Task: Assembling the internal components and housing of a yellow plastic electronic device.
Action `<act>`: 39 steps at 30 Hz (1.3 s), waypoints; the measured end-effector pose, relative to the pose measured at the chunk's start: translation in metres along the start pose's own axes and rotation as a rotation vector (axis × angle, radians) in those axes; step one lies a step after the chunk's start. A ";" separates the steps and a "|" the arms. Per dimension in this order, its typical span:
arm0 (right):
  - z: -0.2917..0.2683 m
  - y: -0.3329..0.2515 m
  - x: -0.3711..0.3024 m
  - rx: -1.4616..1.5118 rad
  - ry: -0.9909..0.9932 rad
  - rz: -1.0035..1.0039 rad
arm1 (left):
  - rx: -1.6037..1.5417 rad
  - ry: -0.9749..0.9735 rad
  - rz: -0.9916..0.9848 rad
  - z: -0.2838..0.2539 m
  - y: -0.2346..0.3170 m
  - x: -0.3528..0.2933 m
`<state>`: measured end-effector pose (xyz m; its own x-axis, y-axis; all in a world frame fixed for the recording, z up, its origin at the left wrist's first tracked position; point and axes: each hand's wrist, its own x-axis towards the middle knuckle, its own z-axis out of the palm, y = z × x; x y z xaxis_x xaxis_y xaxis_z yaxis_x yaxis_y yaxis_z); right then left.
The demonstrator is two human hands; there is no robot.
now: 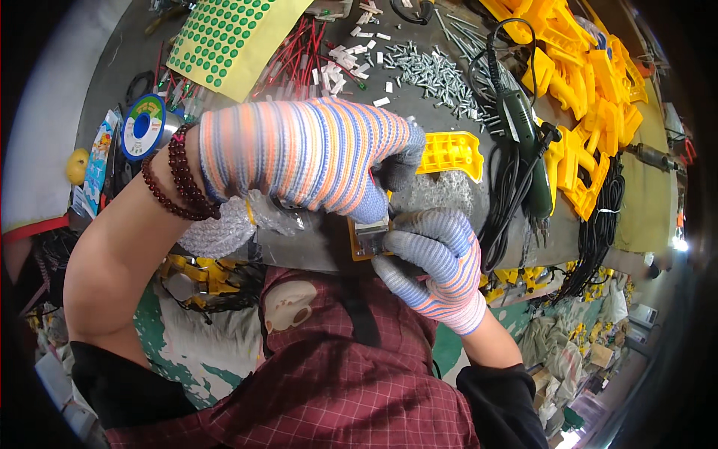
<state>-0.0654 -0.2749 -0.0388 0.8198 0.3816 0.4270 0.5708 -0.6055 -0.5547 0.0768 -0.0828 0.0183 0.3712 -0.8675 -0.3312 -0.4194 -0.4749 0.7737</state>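
Note:
Both my hands wear striped knit gloves with grey-blue fingertips. My left hand (314, 157) reaches across from the left, its fingers curled closed and its thumb pointing down. Whatever lies inside that grip is mostly hidden; a bit of red shows by the fingers. Just below the thumb is a small yellow part with a silver metal piece (368, 238), over the table's near edge. My right hand (441, 262) pinches its right side with bent fingers. Beyond the hands, a yellow plastic housing shell (453, 156) rests next to bubble wrap (437, 193).
Loose screws (434, 75), white connectors (344, 63) and red wires (299, 56) cover the far table. A green sticker sheet (224, 45) and solder spool (143, 127) lie left. At right are a dark corded tool (523, 142), black cables (602, 224) and piled yellow housings (583, 82).

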 end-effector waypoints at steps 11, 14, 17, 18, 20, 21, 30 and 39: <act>0.001 -0.002 -0.002 -0.088 -0.014 -0.024 | 0.039 -0.010 0.121 -0.007 0.000 0.001; 0.001 -0.006 -0.002 -0.112 -0.032 -0.001 | 0.212 0.063 0.071 0.000 0.011 -0.003; 0.003 -0.006 -0.001 -0.148 -0.028 -0.022 | 0.364 0.135 0.039 0.013 0.015 -0.005; 0.004 -0.005 -0.002 -0.150 -0.033 -0.026 | 0.422 0.155 0.045 0.019 0.013 -0.005; 0.006 -0.004 -0.003 -0.136 0.001 -0.046 | 0.440 0.075 -0.059 0.015 0.026 -0.006; 0.004 -0.006 -0.002 -0.137 -0.004 -0.049 | 0.437 0.080 -0.059 0.017 0.024 -0.010; -0.025 -0.022 0.038 0.110 0.032 0.417 | 0.272 1.197 0.186 0.154 -0.009 -0.062; -0.008 -0.027 0.064 0.168 -0.163 0.493 | 0.357 1.306 0.076 0.182 -0.022 -0.030</act>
<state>-0.0289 -0.2403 0.0089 0.9811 0.1922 -0.0217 0.1053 -0.6251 -0.7734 -0.0757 -0.0737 -0.0871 0.7627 -0.2151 0.6099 -0.5900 -0.6176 0.5200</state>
